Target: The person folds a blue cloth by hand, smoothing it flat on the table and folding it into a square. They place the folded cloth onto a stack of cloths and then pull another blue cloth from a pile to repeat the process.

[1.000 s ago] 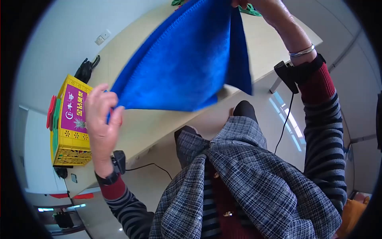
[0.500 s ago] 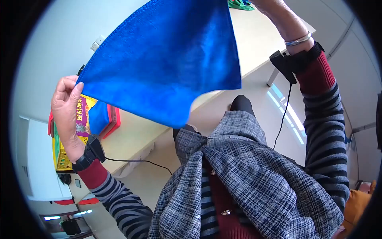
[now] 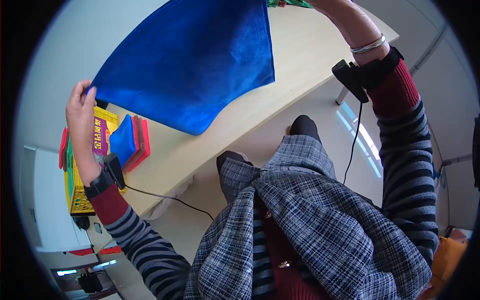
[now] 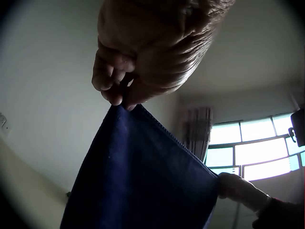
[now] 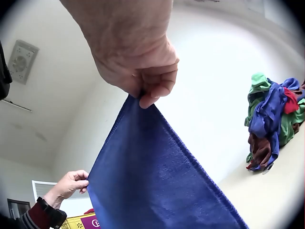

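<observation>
A blue cloth point(image 3: 190, 65) with stitched edges hangs spread between my two hands, above the table. My left hand point(image 3: 80, 117) pinches one corner between thumb and fingers, at the left of the head view. Up at the top edge of that view my right hand is mostly cut off. The right wrist view shows the right hand point(image 5: 138, 62) pinching another corner of the cloth, whose upper edge runs across to the left hand. Below the grip the fabric falls loosely, its lower edge curved over the tabletop.
On the pale table point(image 3: 300, 55), a stack of folded blue, brown and red cloths point(image 3: 123, 140) stands beside a yellow crate point(image 3: 107, 115) with a purple label. A heap of crumpled cloths point(image 5: 269, 119) lies at the far end. Cables trail from both wrist cameras.
My left hand has moved left and upward, drawing the cloth out wider and flatter. The right hand has shifted slightly left. The folded stack by the crate has come into view.
</observation>
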Demonstrator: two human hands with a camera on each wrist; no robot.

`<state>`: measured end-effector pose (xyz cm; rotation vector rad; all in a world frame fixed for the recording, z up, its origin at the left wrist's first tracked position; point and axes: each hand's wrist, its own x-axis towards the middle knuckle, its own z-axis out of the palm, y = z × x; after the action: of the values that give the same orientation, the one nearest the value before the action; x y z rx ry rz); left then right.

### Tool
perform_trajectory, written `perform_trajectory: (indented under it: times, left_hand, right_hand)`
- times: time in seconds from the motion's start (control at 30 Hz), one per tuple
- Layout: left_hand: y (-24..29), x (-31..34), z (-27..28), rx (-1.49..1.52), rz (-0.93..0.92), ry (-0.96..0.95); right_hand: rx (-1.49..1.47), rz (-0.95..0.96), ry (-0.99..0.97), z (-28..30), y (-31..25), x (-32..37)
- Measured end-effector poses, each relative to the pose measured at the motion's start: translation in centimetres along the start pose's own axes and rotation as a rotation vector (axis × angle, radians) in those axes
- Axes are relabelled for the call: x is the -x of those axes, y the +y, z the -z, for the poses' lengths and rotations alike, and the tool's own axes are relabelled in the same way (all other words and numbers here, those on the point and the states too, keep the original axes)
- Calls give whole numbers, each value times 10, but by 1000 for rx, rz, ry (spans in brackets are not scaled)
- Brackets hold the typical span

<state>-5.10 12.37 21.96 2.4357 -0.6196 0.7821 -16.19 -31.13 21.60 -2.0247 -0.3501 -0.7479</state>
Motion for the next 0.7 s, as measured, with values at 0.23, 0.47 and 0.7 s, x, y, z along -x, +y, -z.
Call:
perform_trajectory:
  times: [0.23, 0.47, 0.7]
  left_hand:
    - [9, -89, -54, 210, -12, -279]
    - [38, -146, -141, 742, -74, -126]
    - [-33, -116, -207, 957, -18, -181]
  right_hand:
    - [66, -132, 126, 20, 77, -26]
    - [363, 326, 366, 72, 40, 2]
    - [413, 536, 29, -64, -1, 100]
